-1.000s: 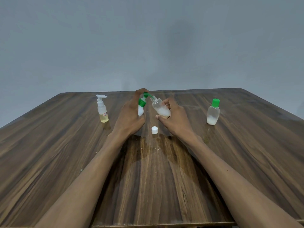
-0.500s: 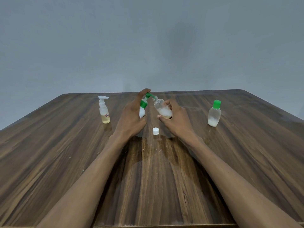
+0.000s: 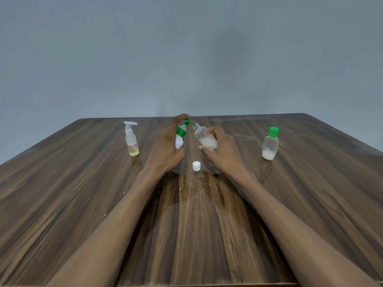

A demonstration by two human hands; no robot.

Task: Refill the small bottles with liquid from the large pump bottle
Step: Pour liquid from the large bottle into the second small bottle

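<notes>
- One small white screw cap (image 3: 196, 165) lies on the brown wooden worktop (image 3: 103, 193), nearest the person.
- Just behind the cap, the right hand (image 3: 222, 153) grips a small clear uncapped bottle (image 3: 205, 138), tilted with its neck toward the left.
- Left of the cap, the left hand (image 3: 165, 148) grips the white green-collared pump bottle (image 3: 179, 137), a finger on the pump head; its nozzle points right at the small bottle's mouth.
- Far left of the cap stands a clear spray bottle of yellow liquid (image 3: 131, 139), far right a clear green-capped bottle (image 3: 270, 144); neither obstructs.
</notes>
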